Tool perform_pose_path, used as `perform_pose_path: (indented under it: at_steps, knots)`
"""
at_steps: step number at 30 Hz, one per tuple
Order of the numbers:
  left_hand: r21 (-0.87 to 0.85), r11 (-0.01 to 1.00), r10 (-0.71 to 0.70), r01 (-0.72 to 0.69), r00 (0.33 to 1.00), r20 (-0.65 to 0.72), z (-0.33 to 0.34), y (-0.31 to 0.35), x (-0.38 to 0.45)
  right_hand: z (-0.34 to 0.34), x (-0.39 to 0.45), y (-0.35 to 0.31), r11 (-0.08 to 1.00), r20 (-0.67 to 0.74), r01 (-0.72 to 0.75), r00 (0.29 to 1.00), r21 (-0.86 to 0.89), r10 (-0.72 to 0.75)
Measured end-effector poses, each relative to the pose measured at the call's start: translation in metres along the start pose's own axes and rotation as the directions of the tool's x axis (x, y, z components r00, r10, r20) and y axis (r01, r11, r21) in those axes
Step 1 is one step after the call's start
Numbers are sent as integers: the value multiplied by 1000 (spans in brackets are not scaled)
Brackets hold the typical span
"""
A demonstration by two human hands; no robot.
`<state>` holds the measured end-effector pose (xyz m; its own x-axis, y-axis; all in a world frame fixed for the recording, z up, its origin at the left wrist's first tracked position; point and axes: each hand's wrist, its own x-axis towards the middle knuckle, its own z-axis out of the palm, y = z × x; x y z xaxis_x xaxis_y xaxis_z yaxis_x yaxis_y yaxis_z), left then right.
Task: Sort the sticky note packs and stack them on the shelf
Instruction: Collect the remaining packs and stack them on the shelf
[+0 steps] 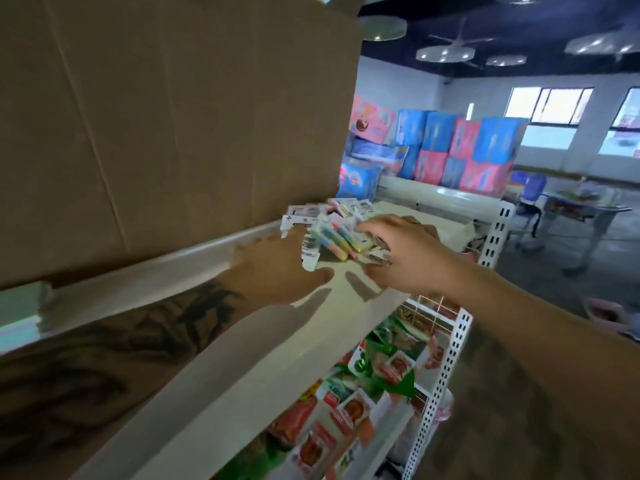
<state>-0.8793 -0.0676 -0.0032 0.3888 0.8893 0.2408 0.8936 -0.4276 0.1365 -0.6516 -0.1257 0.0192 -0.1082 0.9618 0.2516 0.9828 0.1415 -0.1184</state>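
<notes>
Packs (332,237) on shelf (277,327), far end by carton (173,116); light, slick film, likely slide-prone, best pinched at flat edges. Right hand (405,254) curled on top pack; left hand (277,271) flat, fingers straight, steadying pile's left side

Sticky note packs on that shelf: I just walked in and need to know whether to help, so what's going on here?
A person is sorting sticky note packs on the top of a white shelf, beside a big cardboard box. The right hand grips a colourful pack from above, while the left hand lies flat against the pile's near side. More packs lie loosely heaped behind, not yet neatly stacked. Snack bags fill the shelf below.
</notes>
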Motion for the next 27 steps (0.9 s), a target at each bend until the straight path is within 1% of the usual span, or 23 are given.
perform_pose_path:
  at_steps: [5,9,13,16,18,21,24,27]
  knots:
    - [82,989,-120,122,992,-28,15,1,16,4,49,12,995,88,97,992,-9,-96]
    - [8,979,-202,203,978,-57,15,3,24,1,79,20,981,136,195,972,4,-194]
    - [3,962,-271,271,961,-47,9,10,25,1,100,29,959,193,282,940,35,-283]
    - [15,945,-325,326,945,-15,1,19,16,2,113,37,943,202,327,921,66,-334]
    - [28,928,-371,371,928,3,-3,24,9,4,119,42,924,183,377,906,61,-381]
    - [35,895,-445,445,895,-11,-5,29,-5,8,122,51,884,119,462,876,66,-467]
    - [29,857,-514,515,857,-39,-7,35,-23,12,124,56,831,-24,555,832,24,-555]
    - [-17,826,-563,564,823,-70,-13,39,-44,10,122,51,776,-160,629,771,39,-617]
